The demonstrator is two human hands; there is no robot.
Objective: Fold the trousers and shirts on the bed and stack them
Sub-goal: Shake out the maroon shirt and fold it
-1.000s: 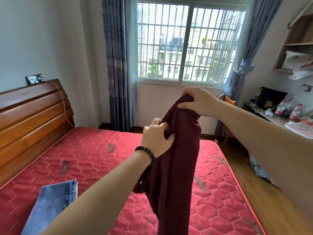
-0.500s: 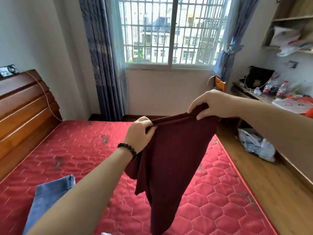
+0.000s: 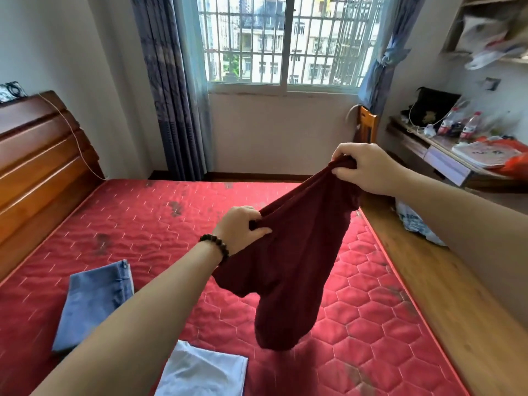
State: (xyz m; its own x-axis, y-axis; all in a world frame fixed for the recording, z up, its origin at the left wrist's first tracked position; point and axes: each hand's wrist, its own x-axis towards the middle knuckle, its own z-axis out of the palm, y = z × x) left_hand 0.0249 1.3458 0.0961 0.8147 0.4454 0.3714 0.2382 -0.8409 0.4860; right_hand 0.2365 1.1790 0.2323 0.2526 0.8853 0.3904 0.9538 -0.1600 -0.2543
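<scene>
1. One dark red garment [image 3: 297, 270] hangs in the air above the right half of the bed [image 3: 143, 224], gathered at its top edge and drooping in loose folds; its lowest fold hangs close over the mattress, and whether it touches cannot be told.
2. Left hand [image 3: 240, 227], with a dark bead bracelet [image 3: 215, 247] at the wrist, grips the lower end of the bunched top edge, fingers and thumb curled round the cloth.
3. Right hand [image 3: 368, 167] pinches the other end of that edge, higher and nearer the bed's right side, fingers curled over the fabric.
4. Folded blue denim trousers [image 3: 91, 301] lie flat near the bed's near left corner, well apart from the red garment.
5. Folded white garment [image 3: 203, 370] lies at the near edge of the bed, just right of the trousers, partly covered by the left forearm.
6. Wooden headboard [image 3: 43, 164] bounds the bed's left side; a barred window [image 3: 285, 41] with blue-grey curtains stands beyond the far edge.
7. Desk [image 3: 445, 155] carrying bottles [image 3: 457, 124] and papers stands beyond the bed's right edge.
</scene>
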